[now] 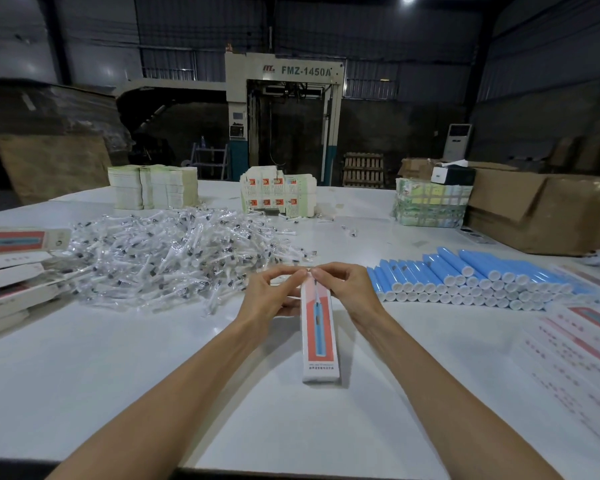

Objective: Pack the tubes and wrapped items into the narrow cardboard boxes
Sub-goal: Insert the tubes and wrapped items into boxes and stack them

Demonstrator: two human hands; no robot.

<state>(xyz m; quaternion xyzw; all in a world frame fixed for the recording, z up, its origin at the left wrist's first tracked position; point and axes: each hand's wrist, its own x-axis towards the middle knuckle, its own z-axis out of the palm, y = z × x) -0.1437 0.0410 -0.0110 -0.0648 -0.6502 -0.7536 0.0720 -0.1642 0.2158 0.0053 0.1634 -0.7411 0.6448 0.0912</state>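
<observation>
White-and-coral narrow box (318,336), blue tube printed lengthwise.

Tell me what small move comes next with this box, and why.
Probably fold the far end shut: the left hand and right hand both pinch that end of the narrow box, whose near end looks closed. Its contents are hidden.
</observation>
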